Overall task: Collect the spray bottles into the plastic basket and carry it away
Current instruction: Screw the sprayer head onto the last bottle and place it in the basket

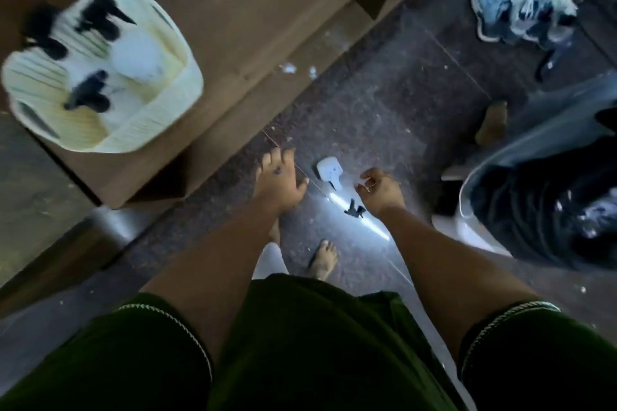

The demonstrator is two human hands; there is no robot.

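Nearest the camera, a dark green short-sleeved shirt [300, 344] with pale stitched cuffs fills the lower edge, and two bare forearms reach forward from it over a dark speckled stone floor [384, 117]. A bare foot [323, 259] stands on that floor between the arms. The left hand [278, 182] hangs with its fingers loosely spread and downward, holding nothing. The right hand [379, 190] has its fingers curled in toward the palm; whether it pinches something small cannot be told through the blur. Between the hands, a small white plug-like object [329, 173] lies on the floor.

To the right sits a round pale tub of dark cloth [547, 210]. At the near left corner of the brown wooden desk [267, 10] stands the cream ribbed plastic basket [160, 130], holding white spray bottles with black trigger heads [133, 55], blurred. Farthest off, pale blue sneakers [524, 10] rest on the floor.
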